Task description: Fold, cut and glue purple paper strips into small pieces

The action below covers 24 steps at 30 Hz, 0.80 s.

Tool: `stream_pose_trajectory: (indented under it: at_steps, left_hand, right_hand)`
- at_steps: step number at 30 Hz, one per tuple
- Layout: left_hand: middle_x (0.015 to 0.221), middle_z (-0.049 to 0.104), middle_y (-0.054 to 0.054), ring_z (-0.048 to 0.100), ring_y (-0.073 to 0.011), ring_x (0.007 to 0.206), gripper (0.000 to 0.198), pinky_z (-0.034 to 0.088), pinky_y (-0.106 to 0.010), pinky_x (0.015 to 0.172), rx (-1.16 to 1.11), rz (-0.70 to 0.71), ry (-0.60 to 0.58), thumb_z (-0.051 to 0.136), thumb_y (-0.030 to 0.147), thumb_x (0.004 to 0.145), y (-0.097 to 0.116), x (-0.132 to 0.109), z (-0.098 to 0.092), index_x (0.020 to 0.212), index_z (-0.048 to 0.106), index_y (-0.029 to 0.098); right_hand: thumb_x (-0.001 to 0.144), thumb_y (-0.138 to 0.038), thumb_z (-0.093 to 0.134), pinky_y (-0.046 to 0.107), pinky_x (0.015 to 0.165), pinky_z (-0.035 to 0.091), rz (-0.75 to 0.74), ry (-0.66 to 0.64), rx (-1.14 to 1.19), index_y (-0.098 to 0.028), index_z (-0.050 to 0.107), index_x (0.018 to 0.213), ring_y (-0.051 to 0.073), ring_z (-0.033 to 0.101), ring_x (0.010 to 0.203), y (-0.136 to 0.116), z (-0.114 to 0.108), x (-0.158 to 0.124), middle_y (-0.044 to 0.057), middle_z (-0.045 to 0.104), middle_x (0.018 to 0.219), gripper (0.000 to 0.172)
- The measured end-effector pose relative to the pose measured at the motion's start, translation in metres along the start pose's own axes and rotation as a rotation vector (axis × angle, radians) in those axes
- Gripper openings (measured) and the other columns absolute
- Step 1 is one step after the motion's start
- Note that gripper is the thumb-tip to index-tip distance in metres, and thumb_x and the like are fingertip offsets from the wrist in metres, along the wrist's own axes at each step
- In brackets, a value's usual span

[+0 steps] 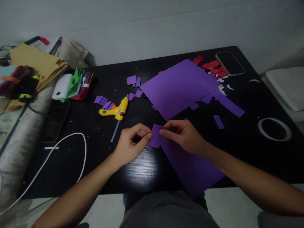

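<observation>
Black worktop (99, 177), pale wall (142, 25) behind. Nearest: long purple sheet (197, 167), lying under the right forearm and poking past the front edge. Just beyond, small purple piece (156, 136) between the two hands, centre front, beside that sheet's far corner. To handle it well, I'd say: light grip at the edges, even tension, square it up before any pressing, no creasing. Left hand (133, 141): thumb and forefinger pinching the piece's left edge, other fingers curled. Right hand (184, 134): thumb on the piece's right side, fingers curled behind, so pinching too; can't tell if those fingers also touch the long sheet. Farther left, yellow glue gun (116, 111), its nozzle pointing away, clear glue stick (115, 131) out the back; purple scraps (103, 102) next to it. Farther still, big purple sheet (175, 87), then red scraps (212, 64) and phone (230, 62) far right.
</observation>
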<state>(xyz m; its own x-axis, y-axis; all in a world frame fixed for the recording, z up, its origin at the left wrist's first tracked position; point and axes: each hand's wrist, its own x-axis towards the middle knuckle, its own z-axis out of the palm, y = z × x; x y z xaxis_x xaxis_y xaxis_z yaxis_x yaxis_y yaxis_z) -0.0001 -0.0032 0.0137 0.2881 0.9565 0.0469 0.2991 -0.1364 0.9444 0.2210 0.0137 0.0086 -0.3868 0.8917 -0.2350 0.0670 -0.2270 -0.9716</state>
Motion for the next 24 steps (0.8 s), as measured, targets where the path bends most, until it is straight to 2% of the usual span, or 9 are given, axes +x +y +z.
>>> stream_pose_trajectory:
  at_steps: [6,9,15,19,24]
  left_hand:
    - [0.061,0.06,0.004,0.053,-0.0082,0.054,0.014,0.044,-0.019,0.053,-0.029,-0.023,0.009,0.068,0.028,0.094,-0.0014,0.0004,0.0013,0.085,0.068,0.017]
    - [0.06,0.059,0.004,0.052,-0.0079,0.053,0.015,0.043,-0.019,0.052,-0.036,-0.017,-0.005,0.067,0.027,0.094,-0.0005,0.0003,0.0005,0.083,0.067,0.017]
    - [0.065,0.07,0.0,0.063,-0.0107,0.058,0.013,0.048,-0.021,0.058,-0.099,-0.041,-0.073,0.065,0.024,0.095,-0.0024,-0.0007,-0.0023,0.084,0.066,0.016]
    - [0.064,0.069,0.0,0.063,-0.0107,0.058,0.018,0.048,-0.021,0.059,-0.09,-0.047,-0.126,0.063,0.026,0.097,-0.0039,-0.0014,-0.0037,0.082,0.065,0.015]
    - [0.062,0.068,0.0,0.061,-0.0103,0.057,0.023,0.047,-0.02,0.058,-0.071,-0.029,-0.125,0.062,0.029,0.099,-0.004,-0.0016,-0.004,0.081,0.065,0.015]
  right_hand:
    - [0.079,-0.046,0.085,0.027,0.057,0.042,0.024,-0.087,0.004,-0.019,0.072,0.076,0.012,0.053,0.06,0.0007,0.0038,-0.002,-0.003,0.061,0.063,0.03]
    - [0.078,-0.044,0.086,0.027,0.058,0.042,0.026,-0.079,0.017,-0.02,0.072,0.077,0.013,0.053,0.061,0.0005,0.0049,-0.0022,-0.003,0.062,0.064,0.028]
    - [0.084,-0.04,0.08,0.027,0.062,0.043,-0.013,-0.049,0.025,-0.019,0.073,0.082,0.013,0.055,0.066,0.0003,0.0042,-0.0011,-0.002,0.064,0.071,0.023]
    - [0.085,-0.039,0.079,0.026,0.061,0.039,-0.019,-0.087,0.008,-0.017,0.072,0.082,0.012,0.051,0.064,0.0018,0.0028,-0.0017,-0.003,0.06,0.069,0.023]
    - [0.086,-0.035,0.079,0.026,0.061,0.039,-0.01,-0.109,0.016,-0.016,0.072,0.082,0.011,0.051,0.064,0.0012,0.0022,-0.0031,-0.003,0.06,0.069,0.021]
